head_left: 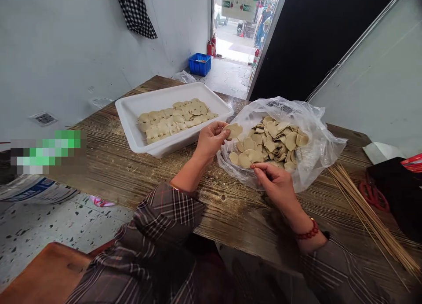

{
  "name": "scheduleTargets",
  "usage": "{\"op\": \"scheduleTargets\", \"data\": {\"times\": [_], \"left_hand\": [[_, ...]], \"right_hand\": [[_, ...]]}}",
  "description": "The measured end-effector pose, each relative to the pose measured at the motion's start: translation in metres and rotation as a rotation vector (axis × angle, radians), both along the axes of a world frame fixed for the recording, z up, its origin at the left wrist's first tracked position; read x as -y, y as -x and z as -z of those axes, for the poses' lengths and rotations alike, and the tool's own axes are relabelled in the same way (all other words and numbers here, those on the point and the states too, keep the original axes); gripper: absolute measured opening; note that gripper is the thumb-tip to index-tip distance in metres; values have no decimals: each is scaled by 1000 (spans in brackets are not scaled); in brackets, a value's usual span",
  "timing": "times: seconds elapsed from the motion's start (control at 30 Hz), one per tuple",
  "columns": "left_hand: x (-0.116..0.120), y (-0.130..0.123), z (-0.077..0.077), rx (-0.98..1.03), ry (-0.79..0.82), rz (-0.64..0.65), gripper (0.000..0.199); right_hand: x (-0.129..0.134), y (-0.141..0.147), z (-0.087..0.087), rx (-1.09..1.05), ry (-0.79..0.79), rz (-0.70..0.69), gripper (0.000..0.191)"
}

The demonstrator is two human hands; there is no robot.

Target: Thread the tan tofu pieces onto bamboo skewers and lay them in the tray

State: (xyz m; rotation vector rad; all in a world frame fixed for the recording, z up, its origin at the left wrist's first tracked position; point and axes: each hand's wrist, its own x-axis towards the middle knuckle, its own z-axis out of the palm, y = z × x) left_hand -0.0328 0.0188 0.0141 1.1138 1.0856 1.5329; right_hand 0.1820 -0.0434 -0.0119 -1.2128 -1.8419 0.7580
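Between thumb and fingers, my left hand [211,141] pinches a flat beige round slice [234,131]. My right hand [274,181] is closed on the lower end of a thin wooden skewer [253,165], which slants up toward the left hand. Slices around the skewer partly hide it. Behind and beside the right hand, an open clear plastic bag [318,139] holds a heap of loose beige slices [277,137]. To the left stands a white tray [132,137] with rows of skewered slices [174,121] lying in it.
A bundle of bare skewers [372,220] lies at the right, beside red-handled scissors [372,194] and a black item. The wooden table [112,176] extends left toward a bucket [42,189]. A blue crate [199,64] sits on the floor near the doorway.
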Motion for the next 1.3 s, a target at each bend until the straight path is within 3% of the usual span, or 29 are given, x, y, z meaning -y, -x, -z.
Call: {"op": "scheduleTargets", "data": {"times": [0.5, 1.3], "left_hand": [[1, -2, 2, 85, 17, 23, 25], [2, -4, 0, 41, -5, -3, 26]], "right_hand": [[-2, 2, 1, 13, -3, -10, 27], [-4, 2, 5, 40, -14, 20, 29]]}}
